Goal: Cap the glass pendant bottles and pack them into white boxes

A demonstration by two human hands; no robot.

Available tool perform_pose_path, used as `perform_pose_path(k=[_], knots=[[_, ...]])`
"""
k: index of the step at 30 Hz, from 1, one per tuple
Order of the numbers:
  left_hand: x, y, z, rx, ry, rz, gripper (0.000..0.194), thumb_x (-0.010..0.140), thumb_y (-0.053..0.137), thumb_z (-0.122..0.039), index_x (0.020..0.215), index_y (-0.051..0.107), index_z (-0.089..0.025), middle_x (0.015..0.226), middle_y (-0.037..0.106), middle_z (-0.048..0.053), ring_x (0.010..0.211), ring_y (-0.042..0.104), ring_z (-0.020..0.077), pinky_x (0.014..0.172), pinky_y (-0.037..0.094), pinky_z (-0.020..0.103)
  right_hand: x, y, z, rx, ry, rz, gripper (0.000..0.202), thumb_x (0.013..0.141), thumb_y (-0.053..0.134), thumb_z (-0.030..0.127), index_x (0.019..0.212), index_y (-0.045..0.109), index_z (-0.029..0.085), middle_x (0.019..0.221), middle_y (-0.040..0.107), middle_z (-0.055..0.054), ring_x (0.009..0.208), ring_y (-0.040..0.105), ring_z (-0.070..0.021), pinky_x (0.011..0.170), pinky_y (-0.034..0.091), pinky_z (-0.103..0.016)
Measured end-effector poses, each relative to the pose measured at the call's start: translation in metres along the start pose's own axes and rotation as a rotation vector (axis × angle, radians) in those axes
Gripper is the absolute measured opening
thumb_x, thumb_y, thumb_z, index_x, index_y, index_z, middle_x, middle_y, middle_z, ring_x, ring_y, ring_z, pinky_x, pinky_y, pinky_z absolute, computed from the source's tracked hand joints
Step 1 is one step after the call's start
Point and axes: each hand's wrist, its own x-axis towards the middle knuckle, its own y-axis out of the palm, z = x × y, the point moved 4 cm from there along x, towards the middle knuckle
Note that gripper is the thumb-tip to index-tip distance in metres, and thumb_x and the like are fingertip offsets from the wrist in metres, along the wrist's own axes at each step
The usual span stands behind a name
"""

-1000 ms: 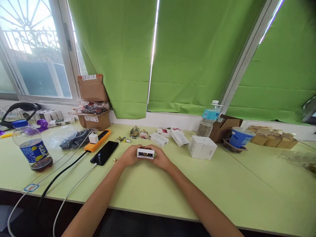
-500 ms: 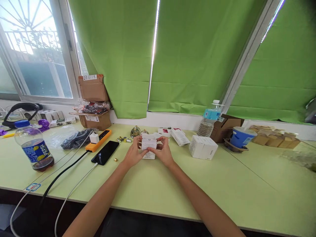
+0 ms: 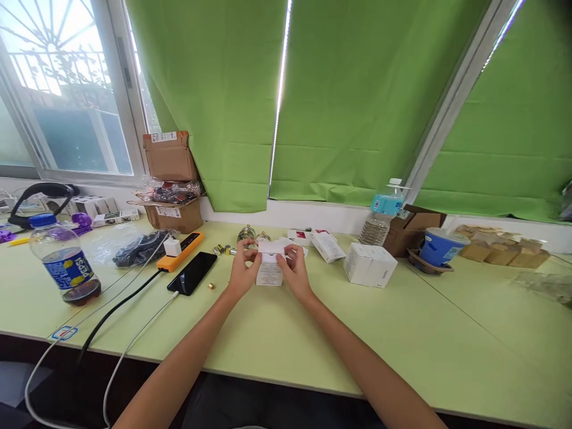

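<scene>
Thumbs of both hands have shifted from the printed face, seen 0.5 s ago, to the upper edge of the small white box (image 3: 269,275). Left hand (image 3: 243,273): thumb and fingers clamped on the left upper corner. Right hand (image 3: 295,275): thumb and fingers clamped on the right upper corner. A white flap (image 3: 271,246) projects above the box between the two grips. The printed face is toward the camera; contact between the box base and the table (image 3: 277,339) cannot be determined.

Clearance, near side: bare surface extends from the box to the front edge of the table, between the forearms. Clearance, right side: bare surface extends outside the right forearm; the white carton (image 3: 370,266) stands beyond the right hand, apart from it. Clearance, left side: a gold cap (image 3: 211,286) lies near the left wrist, with the black phone (image 3: 193,274) and orange power strip (image 3: 182,253) farther out. Far side: restricted by ornate glass bottles (image 3: 246,233), partly hidden by the left hand, and flat white boxes (image 3: 327,245). Outer limits: cola bottle (image 3: 67,268) at left, water bottle (image 3: 382,219) and blue cup (image 3: 440,247) at right.

Relative to 1.0 s ago, the box's open end no longer faces the camera.
</scene>
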Motion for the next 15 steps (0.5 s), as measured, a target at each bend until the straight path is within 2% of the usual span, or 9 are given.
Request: perform_pose_path(k=[2,3,6,8,12,15], knots=[[0.000,0.002,-0.002,-0.004,0.014,0.015,0.035,0.093,0.052,-0.036,0.125,0.046,-0.021,0.099,0.070,0.006,0.086,0.066,0.0166,0.074,0.052,0.028,0.001,0.002,0.001,0.021,-0.001,0.022,0.048,0.091,0.051,0.050,0.131,0.033,0.029,0.106,0.062,-0.005,0.072,0.062,-0.0152,0.063,0.053,-0.027],[0.001,0.002,-0.003,0.011,0.033,0.018,0.031,0.093,0.052,-0.035,0.119,0.052,-0.020,0.101,0.070,0.006,0.089,0.066,0.0173,0.077,0.052,0.029,0.001,0.003,0.002,0.017,-0.008,0.038,0.049,0.092,0.051,0.050,0.133,0.034,0.029,0.107,0.063,-0.006,0.076,0.063,-0.0163,0.066,0.054,-0.028],[0.002,-0.001,-0.007,0.081,0.091,-0.015,0.019,0.091,0.054,-0.033,0.102,0.062,-0.019,0.104,0.070,0.006,0.094,0.065,0.0184,0.084,0.052,0.032,0.002,0.001,0.011,-0.036,-0.059,0.067,0.037,0.093,0.050,0.049,0.122,0.052,0.026,0.108,0.064,-0.007,0.093,0.063,-0.0203,0.076,0.055,-0.030],[0.003,-0.004,-0.009,0.126,0.131,-0.026,0.018,0.090,0.056,-0.032,0.101,0.064,-0.020,0.105,0.070,0.006,0.096,0.065,0.0186,0.085,0.052,0.033,0.002,-0.002,0.018,-0.085,-0.114,0.087,0.032,0.092,0.051,0.047,0.114,0.062,0.025,0.113,0.064,-0.008,0.104,0.061,-0.0222,0.080,0.054,-0.032],[0.003,-0.007,-0.011,0.182,0.206,-0.002,0.019,0.091,0.055,-0.030,0.103,0.067,-0.022,0.108,0.069,0.006,0.102,0.063,0.0198,0.083,0.053,0.033,0.000,-0.006,0.028,-0.176,-0.210,0.144,0.037,0.086,0.063,0.045,0.119,0.064,0.029,0.119,0.062,-0.008,0.109,0.058,-0.0244,0.084,0.054,-0.035],[0.001,-0.007,-0.015,0.215,0.248,0.027,0.021,0.091,0.054,-0.030,0.106,0.067,-0.022,0.110,0.069,0.007,0.106,0.062,0.0206,0.083,0.053,0.034,0.001,-0.006,0.028,-0.175,-0.194,0.123,0.035,0.091,0.057,0.045,0.120,0.064,0.029,0.117,0.064,-0.008,0.106,0.059,-0.0240,0.079,0.054,-0.035]])
